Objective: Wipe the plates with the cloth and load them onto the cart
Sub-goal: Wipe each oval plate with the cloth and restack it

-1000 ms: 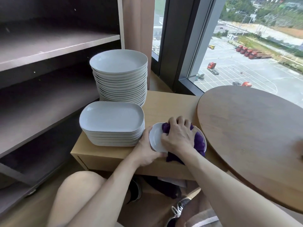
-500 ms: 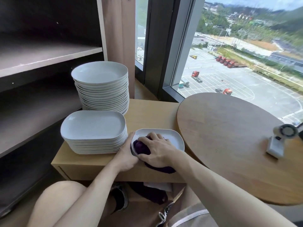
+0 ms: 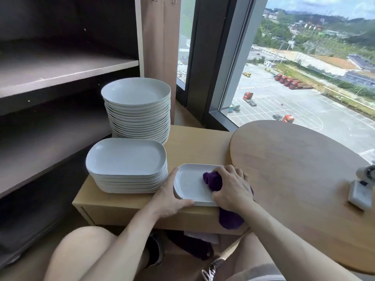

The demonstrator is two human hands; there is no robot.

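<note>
- Resting near the front edge of a light wooden cabinet (image 3: 194, 138), a white oblong plate (image 3: 190, 185) lies flat.
- Left hand (image 3: 170, 201): fingers curled round the plate's near-left corner.
- Right hand (image 3: 233, 189): fingers clamped on a purple cloth (image 3: 213, 180), pressing it onto the plate.
- Oblong-plate stack (image 3: 125, 159) and round-plate stack (image 3: 138, 94): left.
- Round table (image 3: 304, 179): right.
- Window (image 3: 304, 78): behind.

Left hand (image 3: 170, 201) and right hand (image 3: 233, 189) bare, left forearm (image 3: 121, 240) and right forearm (image 3: 284, 236) bare up to near edge, left knee (image 3: 81, 252) bare, grey shorts (image 3: 261, 273) on right leg, black shoe (image 3: 154, 252) near centre, sneaker (image 3: 212, 267) with white laces to its right.
</note>
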